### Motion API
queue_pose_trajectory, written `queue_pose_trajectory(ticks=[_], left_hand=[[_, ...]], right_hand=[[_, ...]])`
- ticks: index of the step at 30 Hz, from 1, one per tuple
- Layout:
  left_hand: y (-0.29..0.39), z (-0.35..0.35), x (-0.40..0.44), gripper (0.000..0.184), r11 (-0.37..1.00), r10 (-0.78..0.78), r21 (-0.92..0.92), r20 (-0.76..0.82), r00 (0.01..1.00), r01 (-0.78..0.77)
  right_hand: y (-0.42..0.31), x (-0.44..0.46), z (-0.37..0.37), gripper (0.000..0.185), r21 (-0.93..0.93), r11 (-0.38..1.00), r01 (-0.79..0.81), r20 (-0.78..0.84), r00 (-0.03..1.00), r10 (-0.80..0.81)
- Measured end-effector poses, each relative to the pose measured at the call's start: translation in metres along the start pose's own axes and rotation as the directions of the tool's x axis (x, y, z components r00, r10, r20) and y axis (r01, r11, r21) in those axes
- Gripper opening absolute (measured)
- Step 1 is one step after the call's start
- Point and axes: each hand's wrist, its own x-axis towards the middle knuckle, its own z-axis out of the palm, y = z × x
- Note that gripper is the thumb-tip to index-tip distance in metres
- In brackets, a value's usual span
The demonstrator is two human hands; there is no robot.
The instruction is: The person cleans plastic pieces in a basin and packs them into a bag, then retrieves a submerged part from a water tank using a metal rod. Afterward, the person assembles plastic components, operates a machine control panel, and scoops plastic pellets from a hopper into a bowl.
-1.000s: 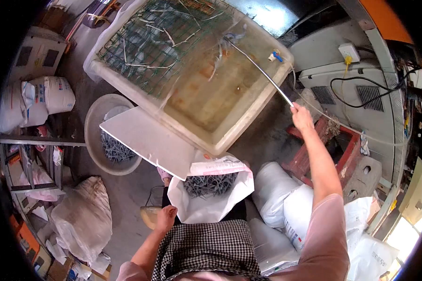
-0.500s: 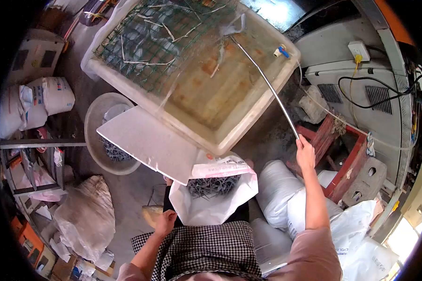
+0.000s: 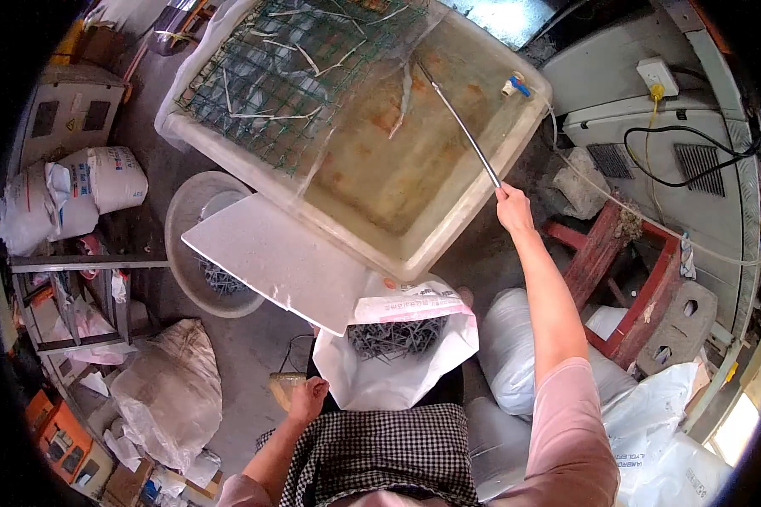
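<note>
My right hand (image 3: 514, 208) is closed around the near end of a thin metal rod (image 3: 465, 131). The rod slants over the rim of a large pale tub (image 3: 473, 224), its far tip down in the murky water. My left hand (image 3: 308, 399) has its fingers curled, close by the left edge of an open white sack (image 3: 372, 387); whether anything is in them is hidden. Many dark grey, thin pointed pieces (image 3: 397, 338) fill the sack between my legs. A white flat board (image 3: 271, 258) slopes from the tub's edge, one corner over the sack mouth.
Green mesh (image 3: 271, 127) with pale strands covers the tub's left half. A blue-handled valve (image 3: 516, 85) sits at its right side. A round basin (image 3: 177, 224) holds more grey pieces. Full sacks (image 3: 511, 338) and a red frame (image 3: 626, 325) stand to the right, a metal rack (image 3: 84, 263) left.
My right hand has drawn back left and up toward the tub's rim, pulling the rod's tip away from the clear plastic scrap. My left hand stays beside the sack. The view has shifted slightly.
</note>
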Motion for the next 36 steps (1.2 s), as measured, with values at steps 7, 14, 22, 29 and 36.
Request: queue_pose_trajectory(ticks=[7, 14, 22, 29, 36], left_hand=[[-0.021, 0.009, 0.001, 0.017, 0.994, -0.042, -0.098, -0.005, 0.999, 0.041], [-0.008, -0.002, -0.007, 0.019, 0.999, -0.041, 0.021, -0.015, 0.999, 0.041], [0.005, -0.001, -0.023, 0.021, 0.993, -0.073, 0.095, 0.009, 0.997, 0.072], [-0.02, 0.029, -0.02, 0.02, 0.998, -0.049, -0.035, -0.048, 0.998, 0.047], [-0.003, 0.004, -0.026, 0.02, 0.996, -0.088, -0.019, -0.023, 0.996, 0.087]], right_hand=[[-0.021, 0.02, 0.055, 0.025, 0.107, 0.979, 0.174, 0.057, 0.982, -0.181], [-0.057, 0.017, 0.077, 0.022, 0.154, 0.95, 0.272, 0.156, 0.943, -0.295], [0.055, -0.095, 0.0, 0.029, 0.072, 0.982, 0.172, 0.095, 0.979, -0.178], [-0.021, -0.006, 0.086, 0.023, 0.156, 0.942, 0.296, 0.111, 0.943, -0.315], [-0.019, -0.013, 0.068, 0.032, 0.125, 0.956, 0.267, 0.148, 0.947, -0.284]])
